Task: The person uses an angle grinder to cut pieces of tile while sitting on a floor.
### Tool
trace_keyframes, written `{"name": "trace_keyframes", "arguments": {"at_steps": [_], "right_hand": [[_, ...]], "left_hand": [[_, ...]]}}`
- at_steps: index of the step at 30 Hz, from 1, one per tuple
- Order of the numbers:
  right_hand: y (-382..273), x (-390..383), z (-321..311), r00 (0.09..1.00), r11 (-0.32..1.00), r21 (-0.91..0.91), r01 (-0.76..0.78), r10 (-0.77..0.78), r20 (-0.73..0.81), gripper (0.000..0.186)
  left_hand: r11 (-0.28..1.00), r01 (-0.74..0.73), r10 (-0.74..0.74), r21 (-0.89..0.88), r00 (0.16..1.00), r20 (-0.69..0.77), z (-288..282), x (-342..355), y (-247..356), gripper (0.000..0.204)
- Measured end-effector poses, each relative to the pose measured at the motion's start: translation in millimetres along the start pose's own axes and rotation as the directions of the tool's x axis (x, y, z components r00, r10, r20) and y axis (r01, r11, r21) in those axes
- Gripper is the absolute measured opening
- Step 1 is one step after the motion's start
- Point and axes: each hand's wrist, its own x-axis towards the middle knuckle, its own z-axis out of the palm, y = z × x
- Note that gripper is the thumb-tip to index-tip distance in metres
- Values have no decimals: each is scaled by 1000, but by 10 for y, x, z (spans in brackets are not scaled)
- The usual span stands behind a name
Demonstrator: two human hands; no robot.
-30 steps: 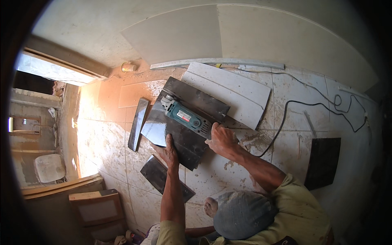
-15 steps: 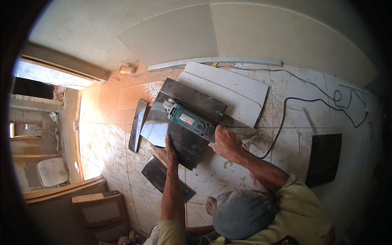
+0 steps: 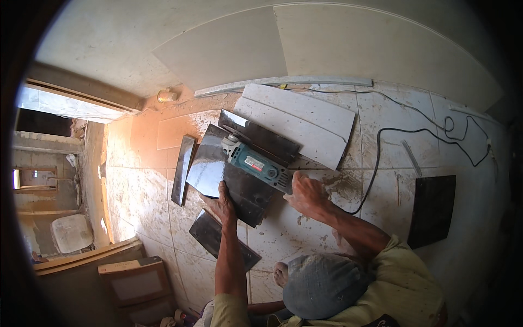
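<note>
My right hand (image 3: 306, 193) is wrapped round the rear end of a teal angle grinder (image 3: 260, 165). The tool lies slantwise over a dark glossy tile (image 3: 245, 195), its disc at the far left end along the tile's far edge. A dark tile strip (image 3: 261, 133) sits just beyond the disc, a narrow gap between it and the tile. My left hand (image 3: 222, 207) grips the tile's near left edge, thumb on top; its other fingers are mostly hidden. Under the tile, whatever supports it is largely covered.
Large light boards (image 3: 305, 122) lie beyond the tile. Dark offcuts rest at left (image 3: 184, 170) and nearer me (image 3: 223, 240); another dark tile (image 3: 432, 211) is at far right. A black cord (image 3: 377, 158) snakes over the dusty floor. A cup (image 3: 166, 96) and a metal bar (image 3: 283, 85) are by the wall.
The grinder has shifted slightly right and toward me. The far tile strip has tipped and now catches light, with a gap showing beside the disc. My left hand stays on the tile.
</note>
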Motion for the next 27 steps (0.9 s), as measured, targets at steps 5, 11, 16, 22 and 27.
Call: {"name": "trace_keyframes", "arguments": {"at_steps": [5,11,16,22,27], "right_hand": [[65,-52,34,999,998,69,-12,15,-46,53],[76,-203,-95,997,987,144,-77,76,12,51],[260,-473,-245,992,983,178,-48,68,-103,48],[637,-772,-609,952,949,291,-126,197,-232,46],[961,-789,-694,891,905,277,-323,389,-232,49]], "left_hand": [[999,2,-2,-32,1000,-12,20,13,-78,79],[999,47,-46,13,997,-62,36,27,-180,84],[786,-133,236,604,967,-95,-115,237,-6,101],[482,-674,344,560,734,586,442,945,606,99],[280,-919,-46,279,277,960,772,1302,921,85]]}}
